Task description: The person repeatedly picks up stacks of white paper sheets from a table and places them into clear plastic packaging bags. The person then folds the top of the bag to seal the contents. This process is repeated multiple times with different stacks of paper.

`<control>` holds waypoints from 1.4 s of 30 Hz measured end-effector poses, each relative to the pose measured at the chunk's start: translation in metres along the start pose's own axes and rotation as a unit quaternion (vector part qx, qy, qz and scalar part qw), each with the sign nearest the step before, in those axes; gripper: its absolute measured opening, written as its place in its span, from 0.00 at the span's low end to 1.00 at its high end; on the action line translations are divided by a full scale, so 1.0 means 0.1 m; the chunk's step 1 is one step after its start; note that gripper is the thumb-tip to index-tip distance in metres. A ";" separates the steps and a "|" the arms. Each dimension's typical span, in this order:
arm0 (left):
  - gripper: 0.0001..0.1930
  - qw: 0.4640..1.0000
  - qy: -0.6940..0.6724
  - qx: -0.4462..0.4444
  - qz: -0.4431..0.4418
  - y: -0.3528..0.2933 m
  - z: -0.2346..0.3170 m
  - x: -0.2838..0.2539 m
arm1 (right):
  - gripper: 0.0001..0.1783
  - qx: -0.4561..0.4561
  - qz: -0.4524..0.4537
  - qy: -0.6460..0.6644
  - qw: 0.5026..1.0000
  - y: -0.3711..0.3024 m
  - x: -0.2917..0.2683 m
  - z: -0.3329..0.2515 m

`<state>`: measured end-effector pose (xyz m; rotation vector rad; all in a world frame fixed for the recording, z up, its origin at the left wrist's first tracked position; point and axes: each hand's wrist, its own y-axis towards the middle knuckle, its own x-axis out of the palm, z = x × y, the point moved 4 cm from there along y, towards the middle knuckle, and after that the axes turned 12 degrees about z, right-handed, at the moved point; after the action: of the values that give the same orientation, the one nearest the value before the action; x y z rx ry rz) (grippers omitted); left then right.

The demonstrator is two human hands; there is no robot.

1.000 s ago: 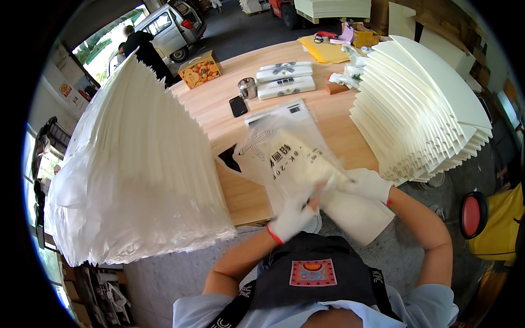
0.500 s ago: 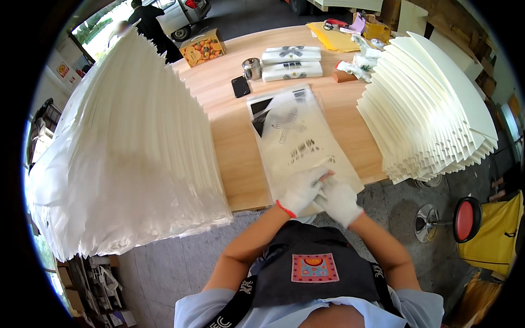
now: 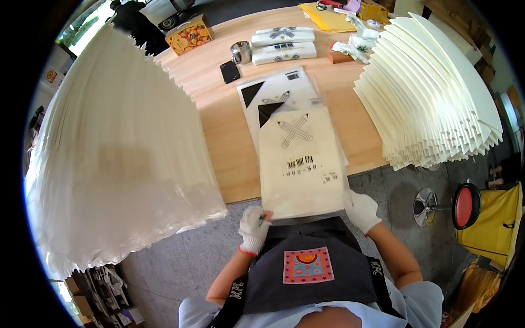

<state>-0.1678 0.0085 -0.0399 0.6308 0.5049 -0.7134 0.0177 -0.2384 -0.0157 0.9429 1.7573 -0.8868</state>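
Note:
A clear printed plastic sleeve point(image 3: 295, 186) with cream paper inside lies at the table's near edge, its close end reaching past the edge toward my apron. It has a crossed-pencils drawing and a black corner. My left hand point(image 3: 254, 227), in a white knit glove with a red cuff, is closed at the sleeve's near left corner, bare fingertips showing. On the near right corner, my gloved right hand point(image 3: 362, 210) grips the side edge; some of its fingers are hidden. Beneath and beyond lie more printed sleeves point(image 3: 249, 117), shifted a little to the left.
A tall fanned stack of filmy white sleeves point(image 3: 131, 147) rises on the left. Fanned cream paper point(image 3: 426, 104) stands at the right. Farther back are a phone point(image 3: 229, 71), a metal pot point(image 3: 240, 52), wrapped bundles point(image 3: 283, 53) and a fruit-printed box point(image 3: 189, 36). A person point(image 3: 136, 27) stands beyond.
My hands were together over the sleeve's near end; now they are apart at its two near corners. The top sleeve has come toward me, showing the one beneath. The view has shifted slightly.

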 end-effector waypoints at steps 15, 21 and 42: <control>0.06 0.996 -0.010 -0.030 -0.086 0.16 0.18 0.22 | 0.15 -0.171 0.000 -0.113 0.979 -0.04 0.01 0.30; 0.10 0.960 -0.083 -0.207 -0.168 -0.64 -0.71 0.02 | 0.24 -0.059 -0.114 -0.006 0.992 -0.28 0.39 0.70; 0.07 0.975 0.048 0.190 0.108 1.19 2.81 -2.33 | 0.22 -0.029 -0.298 0.730 0.614 0.61 -0.88 -1.74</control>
<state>-0.1748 -0.0102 0.3433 1.0654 0.3821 -0.5781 0.0292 -0.0792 0.1113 1.1055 3.6538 -0.2379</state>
